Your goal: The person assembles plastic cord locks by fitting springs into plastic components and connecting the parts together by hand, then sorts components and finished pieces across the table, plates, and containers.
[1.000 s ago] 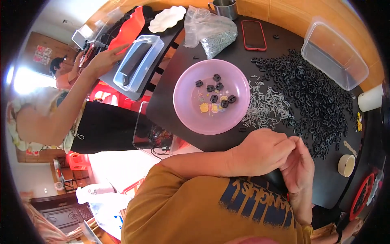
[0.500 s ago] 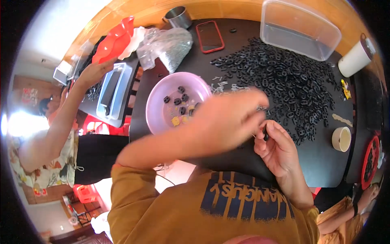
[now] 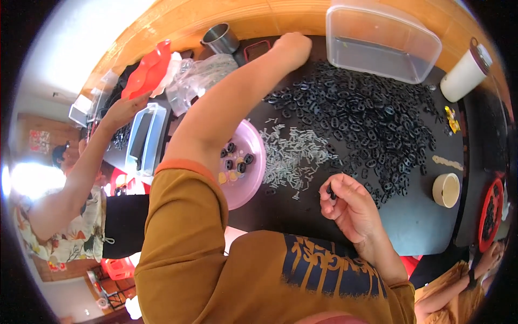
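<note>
My right hand (image 3: 350, 204) is closed in front of the pile, pinching a small black plastic piece (image 3: 331, 191) between thumb and fingers. My left arm stretches across the table, and my left hand (image 3: 293, 49) is curled down at the far edge beside a red-edged phone (image 3: 258, 49). Whatever its fingertips hold is hidden beneath it. A large pile of black two-holed oval plastic pieces (image 3: 372, 119) spreads over the dark table. Near it lie many small pale metallic pins (image 3: 294, 156). A pink basin (image 3: 253, 189), partly behind my left arm, holds several black pieces and some yellow bits.
At the back stand a clear plastic box (image 3: 383, 62), a metal cup (image 3: 221, 39) and a clear bag (image 3: 186, 86). On the right are a white bottle (image 3: 465, 75), a cream cup (image 3: 446, 190) and a red tray (image 3: 490, 210). A co-worker's arm (image 3: 81, 151) reaches in at left.
My left hand has left my right hand and swung to the far edge, covering part of the phone. My right hand has shifted slightly left, still pinching its black piece.
</note>
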